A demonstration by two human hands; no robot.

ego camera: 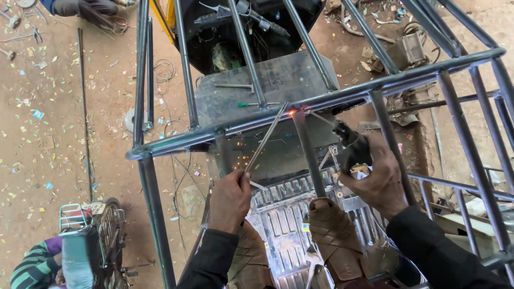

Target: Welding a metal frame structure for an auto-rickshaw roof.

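Here, on the far left, a motorcycle (99, 230) stands on the dirt floor beside a person in a striped sleeve (32, 265); small coloured paper scraps (37, 114) lie scattered there, and no package or sign shows. The left hand (230, 200) is closed around a thin rod (266, 138), whose long axis rises up and to the right from the grip to the glowing joint (292, 112) on the grey frame tube (321, 100). The right hand (377, 184) is clamped on a black electrode holder (350, 147), with its electrode slanting up-left to the same joint. The holder's tip looks nearer to the joint than the left hand.
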